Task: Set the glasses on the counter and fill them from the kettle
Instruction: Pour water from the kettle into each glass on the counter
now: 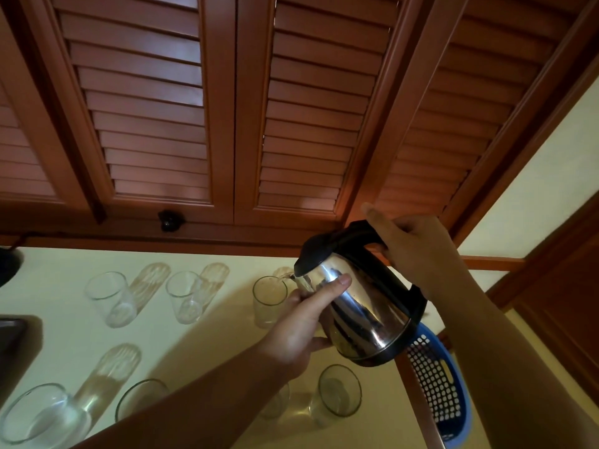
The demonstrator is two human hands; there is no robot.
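Note:
A steel kettle with a black lid and handle is tilted to the left over the pale counter. My right hand grips its black handle. My left hand holds the steel body, thumb across the front. Water runs from the spout into a clear glass at the back right. Two more glasses stand in the back row. Nearer me stand other glasses; my left forearm hides part of this row.
Louvred wooden cabinet doors hang above the counter. A blue perforated basket lies at the counter's right edge. A dark tray edge shows at the left. A small black fitting sits under the cabinets.

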